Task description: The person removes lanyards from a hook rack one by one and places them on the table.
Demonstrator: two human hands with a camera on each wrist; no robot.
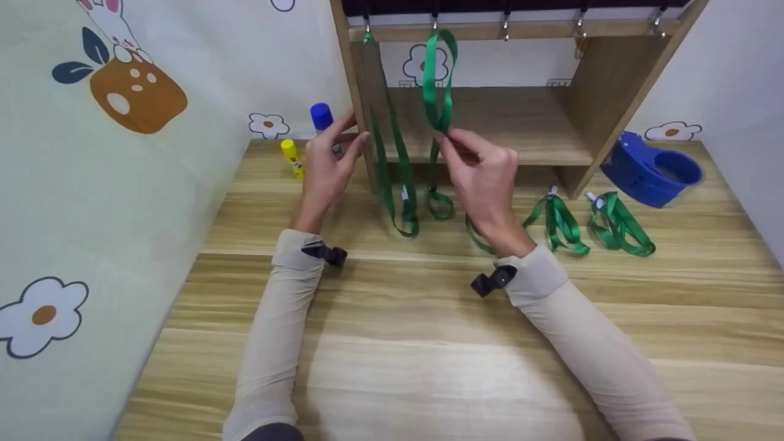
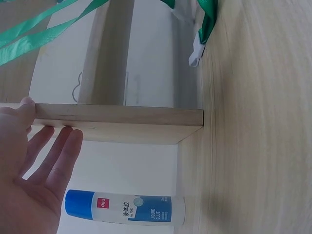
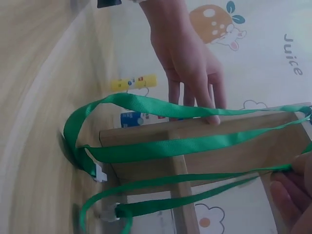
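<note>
My left hand [image 1: 327, 162] grips the left side panel of a wooden rack [image 1: 490, 125], thumb at its front edge and fingers along the outer face. Between thumb and fingers, my right hand [image 1: 487, 174] pinches a green ribbon lanyard [image 1: 429, 92]. Its upper loop rises to the second metal hook from the left; the lower part dangles by the tabletop. From the leftmost hook hangs another green lanyard [image 1: 405, 165], with a white clip [image 3: 100, 173] low down. A liquid glue bottle [image 2: 126, 209] with a blue cap stands just behind my left hand.
Several metal hooks [image 1: 506, 27] line the rack's top bar. Two bundled green lanyards [image 1: 562, 226] lie on the table at right, and another [image 1: 476, 236] is partly hidden by my right wrist. A blue plastic holder [image 1: 649, 171] stands right; a yellow glue tube [image 1: 293, 159] stands left.
</note>
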